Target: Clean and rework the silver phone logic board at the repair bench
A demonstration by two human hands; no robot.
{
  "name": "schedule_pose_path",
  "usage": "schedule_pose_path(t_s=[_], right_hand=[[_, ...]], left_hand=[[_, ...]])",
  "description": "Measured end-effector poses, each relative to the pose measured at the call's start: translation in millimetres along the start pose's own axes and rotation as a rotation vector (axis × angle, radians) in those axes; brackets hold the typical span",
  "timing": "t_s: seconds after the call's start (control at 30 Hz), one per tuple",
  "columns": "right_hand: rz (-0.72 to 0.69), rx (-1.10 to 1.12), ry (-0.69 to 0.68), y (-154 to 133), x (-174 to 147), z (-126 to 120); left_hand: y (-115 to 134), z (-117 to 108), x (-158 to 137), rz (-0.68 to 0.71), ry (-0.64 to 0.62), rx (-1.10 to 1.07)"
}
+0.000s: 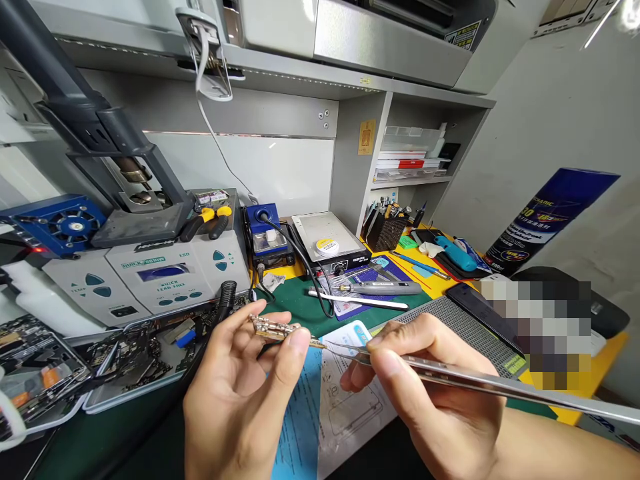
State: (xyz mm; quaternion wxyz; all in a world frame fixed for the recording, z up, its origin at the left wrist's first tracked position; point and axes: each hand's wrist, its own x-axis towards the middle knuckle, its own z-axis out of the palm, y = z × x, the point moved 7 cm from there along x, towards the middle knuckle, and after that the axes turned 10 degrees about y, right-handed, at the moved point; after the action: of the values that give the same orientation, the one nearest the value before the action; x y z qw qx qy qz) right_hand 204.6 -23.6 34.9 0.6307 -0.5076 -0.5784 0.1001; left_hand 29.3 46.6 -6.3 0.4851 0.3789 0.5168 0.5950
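Note:
Between thumb and fingers, my left hand [250, 393] grips a small circuit board [275, 329], raised above the bench and seen nearly edge-on. My right hand [435, 393] pinches a pair of metal tweezers [465, 377]. The tweezers' thin tips point left and lie close to the board's right end; whether they touch it I cannot tell. Beneath both hands lies a printed sheet [345, 400], blue on its left side and white with line drawings on its right.
A hot air station [165, 280] stands at left, its black hose [200, 360] running past my left hand. Trays of circuit boards [145, 360] lie below it. Behind are a soldering station [270, 240] and a heating plate [325, 233]. At right are a phone [480, 320] and a spray can [545, 220].

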Motion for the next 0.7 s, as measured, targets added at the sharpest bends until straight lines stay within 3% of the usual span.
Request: schedule_pose_path(t_s=[0.27, 0.53, 0.7], right_hand=[[-0.061, -0.008, -0.037, -4.8, 1.8, 1.3], [-0.341, 0.037, -0.084, -34.3, 8.4, 7.3], [-0.403, -0.024, -0.062, -38.6, 14.0, 6.5]], left_hand=[[-0.1, 0.4, -1.1, 0.002, 0.006, 0.02], [-1.7, -2.4, 0.1, -0.046, 0.054, 0.04], [-3.3, -0.3, 2.9, -0.066, 0.041, 0.065]])
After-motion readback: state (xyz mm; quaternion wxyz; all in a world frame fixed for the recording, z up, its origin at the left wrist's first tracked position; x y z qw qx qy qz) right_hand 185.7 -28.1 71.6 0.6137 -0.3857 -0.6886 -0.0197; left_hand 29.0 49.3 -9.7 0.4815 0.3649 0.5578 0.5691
